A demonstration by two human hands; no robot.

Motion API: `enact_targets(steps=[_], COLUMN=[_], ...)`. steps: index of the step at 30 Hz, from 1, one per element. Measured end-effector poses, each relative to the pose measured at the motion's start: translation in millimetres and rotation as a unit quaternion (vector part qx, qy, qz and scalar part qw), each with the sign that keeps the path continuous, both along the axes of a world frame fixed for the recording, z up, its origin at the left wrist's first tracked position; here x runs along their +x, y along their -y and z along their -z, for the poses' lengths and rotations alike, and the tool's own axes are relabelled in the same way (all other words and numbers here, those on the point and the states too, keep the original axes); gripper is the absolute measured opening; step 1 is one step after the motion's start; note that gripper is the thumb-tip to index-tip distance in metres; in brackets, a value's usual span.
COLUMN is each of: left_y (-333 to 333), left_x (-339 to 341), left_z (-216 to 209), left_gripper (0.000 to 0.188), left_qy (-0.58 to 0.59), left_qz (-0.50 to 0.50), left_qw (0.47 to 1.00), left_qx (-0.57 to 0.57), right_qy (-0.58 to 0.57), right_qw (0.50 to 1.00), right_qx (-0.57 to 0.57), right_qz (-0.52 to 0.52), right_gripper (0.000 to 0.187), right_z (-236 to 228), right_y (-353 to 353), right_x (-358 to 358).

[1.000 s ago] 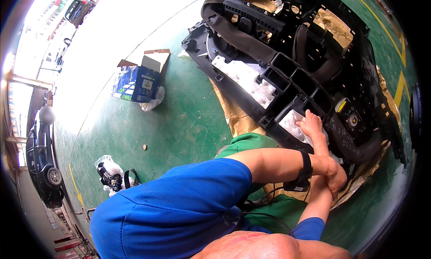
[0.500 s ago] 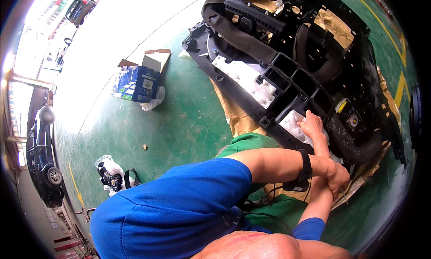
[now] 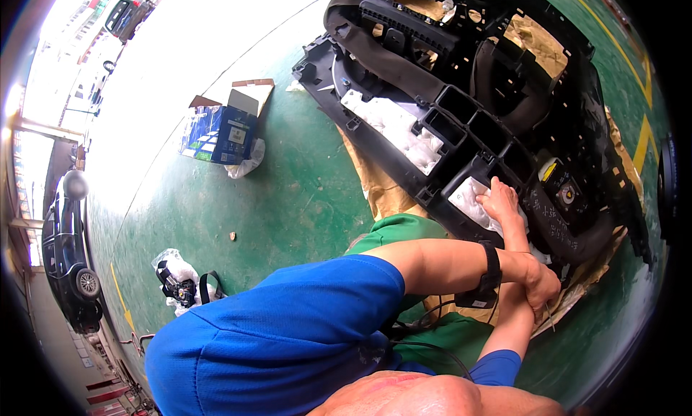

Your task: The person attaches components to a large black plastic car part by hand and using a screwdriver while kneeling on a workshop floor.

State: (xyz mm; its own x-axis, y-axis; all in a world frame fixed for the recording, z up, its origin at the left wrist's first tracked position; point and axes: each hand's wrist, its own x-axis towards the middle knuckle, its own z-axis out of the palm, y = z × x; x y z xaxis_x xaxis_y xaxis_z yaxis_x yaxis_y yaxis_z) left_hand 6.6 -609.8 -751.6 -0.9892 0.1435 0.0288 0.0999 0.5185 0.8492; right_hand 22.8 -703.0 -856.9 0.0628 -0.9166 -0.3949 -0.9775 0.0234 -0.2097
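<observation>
A large black car dashboard shell (image 3: 461, 145) lies on the floor in front of me. My right hand (image 3: 501, 202) rests with fingers spread on a white padded insert (image 3: 472, 200) in the shell's near part. Over my right forearm crosses my left arm, with a black strap (image 3: 492, 264) near its wrist. At the shell's near edge my left hand (image 3: 542, 285) is curled closed. What its fingers hold is hidden; a thin strand shows just below it. Beyond my right hand lies a round black part with a yellow label (image 3: 567, 192).
Brown paper (image 3: 378, 182) lies under the shell on the green floor. To the left stand an open blue carton (image 3: 209, 131) and a plastic-wrapped black part (image 3: 184, 290). A cable (image 3: 447, 355) runs near my body. A dark car (image 3: 68, 250) is parked far left.
The thin strand below my left hand has shifted slightly. My right hand stays in place on the white insert.
</observation>
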Motion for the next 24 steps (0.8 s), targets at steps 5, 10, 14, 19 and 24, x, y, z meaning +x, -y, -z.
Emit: enact_targets(steps=[5,10,14,19,24], left_y=[4.5,5.2,2.8,1.0,-0.6], left_x=[8.0,9.1,6.1,4.9,4.3], left_z=[-17.6,-18.6,-14.3,-10.3,-4.1], left_gripper=[0.057,0.058,0.058,0.057,0.049], left_qy=[0.051,0.045,0.047,0.032,-0.002], left_qz=[0.011,0.003,-0.004,-0.010,-0.022], left_qw=[0.999,0.999,0.999,0.999,1.000], left_qx=[-0.010,-0.007,-0.021,-0.031,-0.015], right_qy=[-0.004,-0.002,-0.003,-0.005,-0.001], right_qw=[1.000,1.000,1.000,1.000,1.000], right_qx=[-0.009,-0.007,0.000,-0.003,-0.005], right_qz=[0.012,0.010,0.005,0.009,0.007], right_gripper=[0.053,0.052,0.055,0.055,0.054], right_z=[-2.0,-3.3,-2.2,-1.4,-6.6], right_y=[-1.5,-0.9,0.2,-1.2,-1.4], right_x=[-1.0,-1.7,0.5,1.1,1.0])
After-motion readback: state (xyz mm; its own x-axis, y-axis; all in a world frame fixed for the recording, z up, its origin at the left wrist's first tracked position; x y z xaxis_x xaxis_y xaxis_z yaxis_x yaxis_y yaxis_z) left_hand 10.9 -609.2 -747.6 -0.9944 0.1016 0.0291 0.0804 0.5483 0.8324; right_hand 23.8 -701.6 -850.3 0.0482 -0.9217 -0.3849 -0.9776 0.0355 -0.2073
